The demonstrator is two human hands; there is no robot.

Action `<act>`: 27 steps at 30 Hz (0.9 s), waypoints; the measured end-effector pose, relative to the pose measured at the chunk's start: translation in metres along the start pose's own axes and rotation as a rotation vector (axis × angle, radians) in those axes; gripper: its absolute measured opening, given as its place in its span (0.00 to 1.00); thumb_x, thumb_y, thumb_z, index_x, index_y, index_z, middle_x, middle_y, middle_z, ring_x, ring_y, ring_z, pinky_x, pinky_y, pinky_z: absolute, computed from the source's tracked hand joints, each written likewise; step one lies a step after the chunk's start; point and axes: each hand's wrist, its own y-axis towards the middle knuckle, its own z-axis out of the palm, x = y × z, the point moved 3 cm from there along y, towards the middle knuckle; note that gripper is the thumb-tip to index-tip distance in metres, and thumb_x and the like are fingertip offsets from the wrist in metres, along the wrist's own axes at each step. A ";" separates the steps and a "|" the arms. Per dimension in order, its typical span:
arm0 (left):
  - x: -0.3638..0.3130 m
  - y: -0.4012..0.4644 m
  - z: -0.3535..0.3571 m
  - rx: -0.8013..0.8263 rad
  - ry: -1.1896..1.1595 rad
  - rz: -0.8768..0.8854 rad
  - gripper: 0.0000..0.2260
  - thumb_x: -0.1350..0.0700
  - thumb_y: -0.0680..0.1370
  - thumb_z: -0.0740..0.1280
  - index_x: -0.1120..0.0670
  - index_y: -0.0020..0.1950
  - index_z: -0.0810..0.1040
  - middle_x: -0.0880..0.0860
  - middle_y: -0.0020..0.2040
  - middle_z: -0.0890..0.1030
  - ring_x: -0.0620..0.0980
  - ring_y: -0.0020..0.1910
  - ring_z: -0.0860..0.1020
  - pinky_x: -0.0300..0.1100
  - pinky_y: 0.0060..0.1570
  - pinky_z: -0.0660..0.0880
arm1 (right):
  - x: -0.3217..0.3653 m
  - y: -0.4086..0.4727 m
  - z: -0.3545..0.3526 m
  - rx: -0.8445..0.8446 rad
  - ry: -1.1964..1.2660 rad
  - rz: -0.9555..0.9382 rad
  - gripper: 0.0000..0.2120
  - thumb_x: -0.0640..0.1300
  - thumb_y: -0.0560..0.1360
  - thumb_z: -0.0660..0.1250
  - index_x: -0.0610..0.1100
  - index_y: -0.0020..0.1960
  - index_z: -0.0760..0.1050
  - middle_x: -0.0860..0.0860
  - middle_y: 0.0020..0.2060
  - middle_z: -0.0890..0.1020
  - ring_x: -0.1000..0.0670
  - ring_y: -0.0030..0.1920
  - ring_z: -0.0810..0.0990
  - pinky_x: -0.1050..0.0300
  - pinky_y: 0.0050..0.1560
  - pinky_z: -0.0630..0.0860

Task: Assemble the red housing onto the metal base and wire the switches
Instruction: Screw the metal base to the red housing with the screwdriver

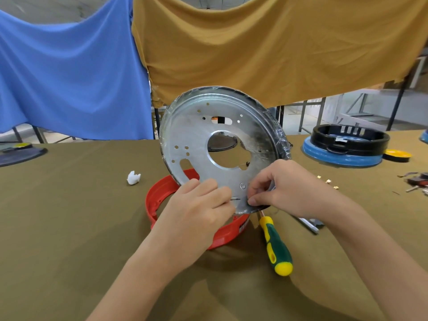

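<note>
Holding the metal base (203, 144) tilted up on edge over the table (69, 228), w/ its lower rim sitting in/against the red housing (159, 193) that's lying on the olive cloth right under it. Left hand (196, 212) resting on the lower-left part of the disc, fingers curled down toward a small slot near the rim, looking like pinching smth tiny there but can't tell what exactly. Right hand (280, 188) gripping the bottom-right edge of the base, thumb and forefinger pinching the rim where some clear plastic wrap is bunching up. Lying just beside the housing on the right: a green/yellow screwdriver (276, 246), tip pointing up toward the base. Sitting partly hidden under the right wrist: a small grey metal tool (310, 224), can't tell what kind. Resting to the left, well apart: a crumpled white bit (133, 177). Sitting far right on the table: a black ring part (349, 137) stacked on a blue ring (340, 156), plus a yellow disc (397, 155) next to it & a few small brass terminals (328, 181) scattered nearer. Hanging behind everything: a blue cloth (69, 77) and a mustard cloth (266, 47).
</note>
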 end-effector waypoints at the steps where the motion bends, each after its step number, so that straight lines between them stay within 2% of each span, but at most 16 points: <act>1: 0.000 0.000 0.000 -0.010 0.009 0.006 0.09 0.68 0.71 0.69 0.55 0.36 0.79 0.50 0.35 0.74 0.50 0.36 0.68 0.43 0.35 0.65 | 0.001 0.000 0.000 -0.018 -0.005 0.004 0.03 0.46 0.71 0.76 0.53 0.41 0.85 0.58 0.34 0.84 0.60 0.38 0.82 0.61 0.44 0.79; 4: 0.000 -0.001 0.000 -0.039 0.021 0.004 0.09 0.68 0.71 0.69 0.55 0.36 0.80 0.50 0.35 0.74 0.50 0.36 0.67 0.44 0.35 0.66 | 0.004 0.000 0.001 -0.104 -0.023 -0.004 0.05 0.46 0.70 0.78 0.54 0.38 0.83 0.57 0.34 0.83 0.59 0.38 0.81 0.65 0.39 0.77; 6: 0.002 -0.002 0.000 -0.058 0.003 -0.011 0.08 0.68 0.71 0.70 0.55 0.37 0.81 0.50 0.36 0.75 0.50 0.36 0.68 0.45 0.35 0.68 | 0.006 0.000 0.001 -0.121 -0.028 -0.048 0.07 0.45 0.70 0.77 0.55 0.37 0.82 0.58 0.34 0.83 0.60 0.39 0.79 0.68 0.40 0.74; 10: 0.004 -0.003 0.001 -0.064 -0.031 -0.031 0.07 0.67 0.72 0.72 0.55 0.39 0.83 0.50 0.36 0.76 0.51 0.36 0.70 0.46 0.35 0.68 | 0.007 -0.003 -0.001 -0.080 -0.071 -0.095 0.04 0.45 0.73 0.74 0.54 0.41 0.85 0.59 0.38 0.82 0.60 0.44 0.77 0.69 0.45 0.72; 13: 0.006 -0.004 0.002 -0.064 -0.061 -0.046 0.06 0.65 0.72 0.73 0.55 0.40 0.83 0.49 0.36 0.76 0.50 0.37 0.69 0.44 0.36 0.67 | 0.010 -0.005 -0.003 -0.039 -0.110 -0.134 0.05 0.46 0.76 0.72 0.54 0.44 0.85 0.60 0.41 0.81 0.60 0.46 0.76 0.69 0.44 0.71; 16: 0.009 -0.004 0.002 -0.070 -0.073 -0.070 0.04 0.63 0.73 0.74 0.55 0.40 0.84 0.49 0.36 0.76 0.50 0.37 0.69 0.45 0.35 0.68 | 0.012 -0.008 -0.005 -0.006 -0.115 -0.150 0.12 0.42 0.78 0.66 0.55 0.50 0.85 0.60 0.45 0.81 0.60 0.49 0.76 0.68 0.48 0.71; 19: 0.014 -0.005 0.001 -0.092 -0.093 -0.108 0.04 0.60 0.75 0.72 0.56 0.40 0.84 0.49 0.37 0.77 0.50 0.36 0.70 0.47 0.34 0.70 | 0.014 -0.011 -0.005 -0.007 -0.106 -0.154 0.18 0.38 0.76 0.61 0.55 0.53 0.85 0.62 0.48 0.80 0.62 0.52 0.73 0.71 0.52 0.68; 22: 0.019 -0.007 0.000 -0.094 -0.108 -0.146 0.08 0.56 0.77 0.67 0.56 0.41 0.84 0.49 0.38 0.78 0.50 0.36 0.70 0.46 0.35 0.69 | 0.016 -0.013 -0.002 -0.022 -0.164 -0.203 0.17 0.40 0.75 0.63 0.56 0.57 0.83 0.63 0.48 0.78 0.59 0.53 0.69 0.69 0.54 0.66; 24: 0.023 -0.009 0.000 -0.113 -0.124 -0.182 0.06 0.57 0.77 0.69 0.56 0.42 0.84 0.49 0.38 0.78 0.50 0.37 0.70 0.46 0.36 0.69 | 0.016 -0.012 0.001 -0.073 -0.228 -0.251 0.15 0.43 0.76 0.67 0.56 0.60 0.82 0.61 0.47 0.76 0.57 0.53 0.68 0.66 0.54 0.66; 27: 0.029 -0.012 0.001 -0.165 -0.163 -0.255 0.03 0.59 0.75 0.72 0.57 0.43 0.84 0.49 0.39 0.78 0.47 0.38 0.69 0.45 0.39 0.69 | 0.018 -0.008 0.004 -0.226 -0.280 -0.336 0.10 0.45 0.75 0.73 0.52 0.56 0.84 0.56 0.44 0.76 0.54 0.49 0.68 0.61 0.50 0.64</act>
